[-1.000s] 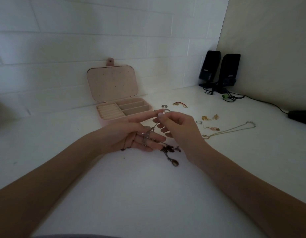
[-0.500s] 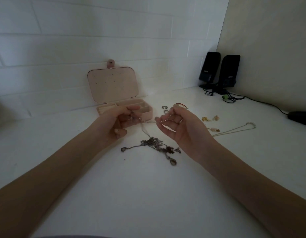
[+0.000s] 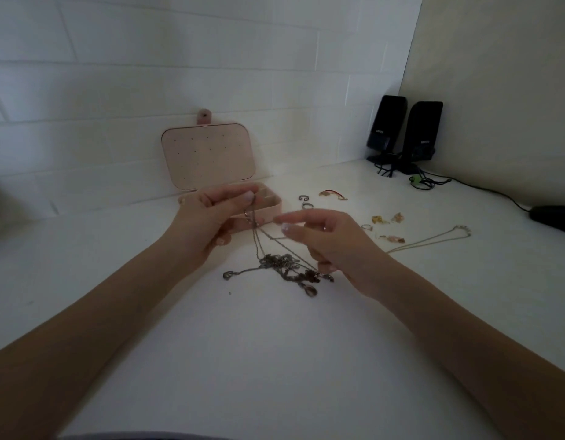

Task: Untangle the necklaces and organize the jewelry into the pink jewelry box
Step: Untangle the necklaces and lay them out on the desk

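Your left hand (image 3: 211, 217) pinches a chain end above the pink jewelry box (image 3: 265, 214); right hand (image 3: 325, 239) fingers loose. Tangled necklaces (image 3: 284, 268) on table: light, limp, snag-prone; grip near clasps, tease gently

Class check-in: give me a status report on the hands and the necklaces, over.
Left hand pinches a chain end, lifted. Right hand open beside the strands. Tangled necklaces still knotted on the table. Pink jewelry box open behind; nothing in the way.

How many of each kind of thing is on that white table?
Pink jewelry box: 1
Black speakers: 2
Loose gold necklace: 1
Tangled clump of dark necklaces: 1; chains inside uncountable
Total: 5, besides small rings and earrings too blurred to count.
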Demonstrator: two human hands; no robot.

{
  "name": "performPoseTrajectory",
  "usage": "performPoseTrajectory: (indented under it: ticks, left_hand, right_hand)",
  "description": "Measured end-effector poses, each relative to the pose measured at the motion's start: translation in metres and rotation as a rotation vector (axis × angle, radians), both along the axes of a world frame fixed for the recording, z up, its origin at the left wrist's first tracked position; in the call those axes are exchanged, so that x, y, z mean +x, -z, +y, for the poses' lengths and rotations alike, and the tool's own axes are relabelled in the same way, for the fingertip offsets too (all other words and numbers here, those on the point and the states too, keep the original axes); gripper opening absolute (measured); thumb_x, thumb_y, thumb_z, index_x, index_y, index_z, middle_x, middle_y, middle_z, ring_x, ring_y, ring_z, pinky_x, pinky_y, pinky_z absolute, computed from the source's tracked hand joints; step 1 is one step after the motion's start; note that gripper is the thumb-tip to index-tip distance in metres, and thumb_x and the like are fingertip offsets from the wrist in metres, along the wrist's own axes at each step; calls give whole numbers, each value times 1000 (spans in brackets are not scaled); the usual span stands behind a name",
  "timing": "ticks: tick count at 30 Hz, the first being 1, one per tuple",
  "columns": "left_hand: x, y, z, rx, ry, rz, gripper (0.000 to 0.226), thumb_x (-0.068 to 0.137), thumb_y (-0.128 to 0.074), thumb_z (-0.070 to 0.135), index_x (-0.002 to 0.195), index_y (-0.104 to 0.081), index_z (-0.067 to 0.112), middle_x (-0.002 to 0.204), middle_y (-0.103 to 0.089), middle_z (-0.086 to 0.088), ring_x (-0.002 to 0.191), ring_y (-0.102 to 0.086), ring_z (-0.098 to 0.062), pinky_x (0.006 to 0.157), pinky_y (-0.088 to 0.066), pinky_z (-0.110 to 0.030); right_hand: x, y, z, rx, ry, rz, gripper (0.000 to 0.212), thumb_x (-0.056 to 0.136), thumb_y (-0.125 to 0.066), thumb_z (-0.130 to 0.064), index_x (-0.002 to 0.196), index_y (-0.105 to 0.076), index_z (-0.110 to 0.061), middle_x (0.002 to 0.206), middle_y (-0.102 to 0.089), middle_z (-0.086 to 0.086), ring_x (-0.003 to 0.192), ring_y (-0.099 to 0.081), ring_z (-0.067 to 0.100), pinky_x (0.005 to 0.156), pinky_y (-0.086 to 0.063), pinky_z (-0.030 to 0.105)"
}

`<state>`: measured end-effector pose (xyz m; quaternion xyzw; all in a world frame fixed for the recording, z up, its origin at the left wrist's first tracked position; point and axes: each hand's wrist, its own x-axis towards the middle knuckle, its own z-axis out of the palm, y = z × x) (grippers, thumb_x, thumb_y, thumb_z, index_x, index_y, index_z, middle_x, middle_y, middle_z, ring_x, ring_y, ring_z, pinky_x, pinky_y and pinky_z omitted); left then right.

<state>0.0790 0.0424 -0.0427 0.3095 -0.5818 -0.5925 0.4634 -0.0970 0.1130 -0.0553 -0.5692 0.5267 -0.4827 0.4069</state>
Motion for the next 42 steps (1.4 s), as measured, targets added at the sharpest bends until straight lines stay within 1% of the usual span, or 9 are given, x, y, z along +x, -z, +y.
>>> performPoseTrajectory:
  ticks: [3, 7, 13, 17, 24, 29, 34, 37, 42]
  left_hand:
    - [0, 1, 0, -125, -65, -86, 13, 80, -66, 8, 89, -69, 16, 68, -73, 6, 45, -61, -4, 34, -34, -13]
    - [-3, -1, 5, -182, -55, -122, 16, 70, -73, 12, 85, -71, 16, 65, -72, 4, 56, -67, -5, 46, -49, -15]
    - [-8, 4, 7, -220, -23, -170, 28, 63, -75, 19, 90, -74, 11, 81, -74, -11, 55, -67, -9, 40, -44, -16]
    - [-6, 7, 1, -259, -48, -213, 21, 70, -75, 13, 91, -74, 14, 71, -71, -11, 52, -60, -5, 40, -42, -16]
    - [-5, 11, -3, -279, 64, -321, 15, 70, -75, 14, 83, -74, 22, 64, -71, 3, 55, -61, -4, 50, -50, -16]
    - [-6, 13, -4, -289, 69, -397, 13, 82, -69, 11, 79, -76, 22, 53, -53, -2, 47, -46, -6, 47, -48, -18]
    - [-5, 10, -4, -272, 59, -388, 19, 89, -60, 17, 78, -75, 22, 49, -42, -4, 42, -39, -8, 44, -46, -20]
    - [-3, 9, -6, -245, 56, -335, 22, 92, -54, 25, 87, -75, 20, 45, -37, 3, 42, -36, -7, 44, -44, -20]
    - [-1, 8, -8, -247, 23, -274, 26, 95, -50, 25, 91, -73, 14, 44, -30, 2, 40, -30, -8, 42, -43, -21]
  right_hand:
    - [5, 5, 1, -54, 22, 204, 19, 79, -74, -32, 93, -74, -18, 40, -30, -12, 37, -22, 5, 41, -20, 17]
    - [7, 7, 1, -72, 50, 214, 19, 78, -74, -36, 86, -73, -18, 37, -32, -11, 36, -20, 6, 41, -17, 18]
    - [9, 12, -1, -120, 70, 150, 20, 80, -74, -27, 90, -72, -10, 34, -32, -11, 36, -21, 5, 43, -18, 16]
    - [8, 11, -3, -184, 112, 136, 13, 81, -73, -23, 84, -74, -11, 37, -35, -12, 38, -25, 4, 42, -22, 15]
    - [0, 5, -5, -173, 235, -16, 12, 88, -64, -20, 77, -65, -15, 81, -62, 9, 74, -51, 21, 72, -46, 35]
    - [-2, -1, -6, -114, 277, -135, 19, 95, -52, -18, 76, -57, -17, 90, -63, 2, 87, -61, 13, 82, -54, 34]
    - [-5, -8, -3, -55, 209, -442, 24, 100, -42, -14, 77, -47, -11, 56, -45, 2, 49, -46, 15, 57, -54, 31]
    - [-7, -8, -1, -40, 239, -349, 21, 99, -43, -16, 79, -50, -14, 51, -30, -4, 42, -26, 10, 42, -36, 22]
    - [-11, -11, 2, -38, 306, -221, 23, 93, -50, -15, 71, -56, -15, 44, -28, -9, 37, -20, 7, 38, -18, 16]
